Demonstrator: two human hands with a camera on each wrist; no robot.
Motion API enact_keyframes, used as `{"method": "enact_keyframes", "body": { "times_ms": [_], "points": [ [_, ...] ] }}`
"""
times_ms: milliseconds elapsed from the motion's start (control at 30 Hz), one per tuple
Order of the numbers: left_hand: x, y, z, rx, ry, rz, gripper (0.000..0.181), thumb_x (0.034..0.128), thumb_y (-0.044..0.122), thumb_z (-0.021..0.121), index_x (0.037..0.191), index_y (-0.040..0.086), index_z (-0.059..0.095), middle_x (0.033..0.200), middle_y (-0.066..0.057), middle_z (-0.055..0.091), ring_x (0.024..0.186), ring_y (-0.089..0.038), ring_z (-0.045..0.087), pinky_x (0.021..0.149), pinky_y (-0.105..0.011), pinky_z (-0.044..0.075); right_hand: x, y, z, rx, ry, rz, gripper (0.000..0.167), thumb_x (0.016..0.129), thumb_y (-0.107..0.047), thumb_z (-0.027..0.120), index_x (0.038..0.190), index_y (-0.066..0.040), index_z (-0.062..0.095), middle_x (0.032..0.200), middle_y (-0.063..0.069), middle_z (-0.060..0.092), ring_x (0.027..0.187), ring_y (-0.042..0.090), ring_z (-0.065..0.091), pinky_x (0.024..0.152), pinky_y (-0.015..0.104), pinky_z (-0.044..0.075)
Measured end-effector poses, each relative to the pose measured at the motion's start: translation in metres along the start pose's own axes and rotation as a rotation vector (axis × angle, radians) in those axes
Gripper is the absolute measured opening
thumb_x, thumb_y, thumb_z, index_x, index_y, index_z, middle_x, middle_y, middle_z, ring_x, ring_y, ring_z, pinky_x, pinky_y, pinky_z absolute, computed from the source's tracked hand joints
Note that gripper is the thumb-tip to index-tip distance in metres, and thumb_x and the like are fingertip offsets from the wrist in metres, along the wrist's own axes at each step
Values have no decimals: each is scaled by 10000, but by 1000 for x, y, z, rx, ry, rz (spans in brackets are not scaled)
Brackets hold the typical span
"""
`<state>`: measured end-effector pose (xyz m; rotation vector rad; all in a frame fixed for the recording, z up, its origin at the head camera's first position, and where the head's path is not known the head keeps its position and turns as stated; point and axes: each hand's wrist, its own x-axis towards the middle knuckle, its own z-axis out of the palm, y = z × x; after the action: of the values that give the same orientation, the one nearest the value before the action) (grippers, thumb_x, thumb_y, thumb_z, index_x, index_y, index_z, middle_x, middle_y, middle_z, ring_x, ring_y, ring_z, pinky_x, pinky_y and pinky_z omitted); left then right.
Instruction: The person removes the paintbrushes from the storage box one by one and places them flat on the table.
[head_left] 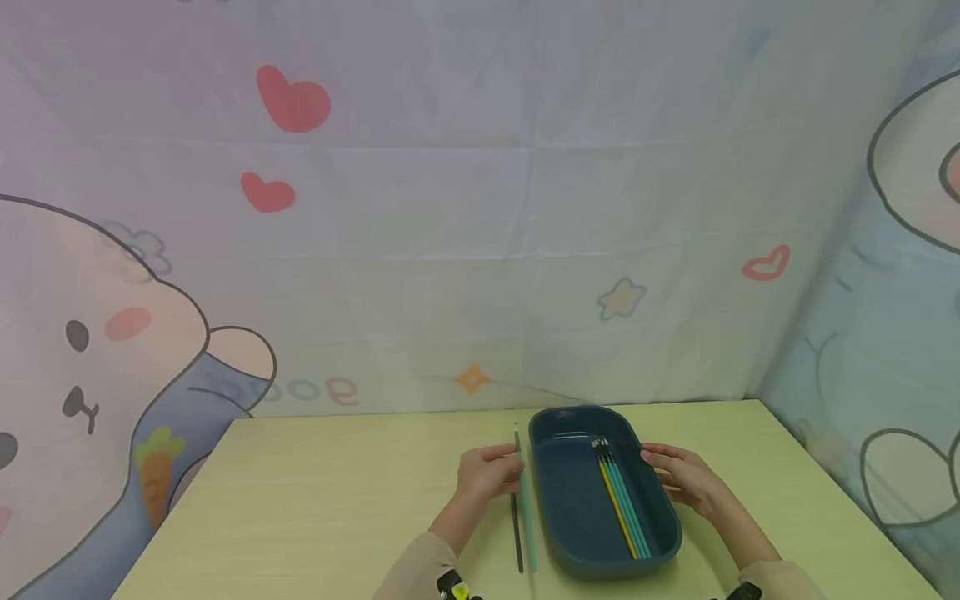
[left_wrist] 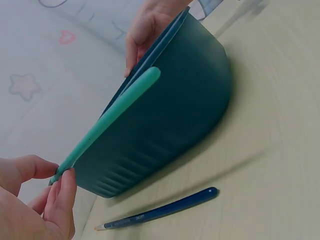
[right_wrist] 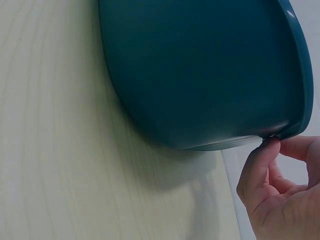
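Note:
My left hand (head_left: 487,472) pinches a mint-green paintbrush (left_wrist: 112,115) near its bristle end, just left of a dark teal plastic basin (head_left: 566,508). The brush is raised off the table, its rounded handle end toward me. Below it on the table lies a dark blue paintbrush (left_wrist: 165,210), parallel to the basin's left side. Inside the basin, several paintbrushes (head_left: 624,508) with green and yellow handles lie side by side, bristles away from me. My right hand (head_left: 686,479) pinches the basin's right rim between thumb and fingers, as the right wrist view shows.
The pale wooden table (head_left: 322,492) spreads out on both sides of the basin. A cloth backdrop (head_left: 450,208) with cartoon prints hangs along the table's far edge, and another printed cloth (head_left: 885,333) stands at the right.

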<state>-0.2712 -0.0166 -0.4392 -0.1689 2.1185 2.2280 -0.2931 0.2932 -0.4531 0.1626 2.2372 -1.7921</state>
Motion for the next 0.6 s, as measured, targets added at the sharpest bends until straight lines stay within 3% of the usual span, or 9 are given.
{"method": "enact_keyframes", "body": {
  "times_ms": [600],
  "points": [
    [8,-13,-11,5,54,-31,397,753,3,646,1140,-88,655,748,-61,708,642,-135,675,552,-228,591,0,0,0,25,-10,2,576,956,-303,570,1404,25,413,950,-80,652,799,74,641,649,214,542]
  ]
}}
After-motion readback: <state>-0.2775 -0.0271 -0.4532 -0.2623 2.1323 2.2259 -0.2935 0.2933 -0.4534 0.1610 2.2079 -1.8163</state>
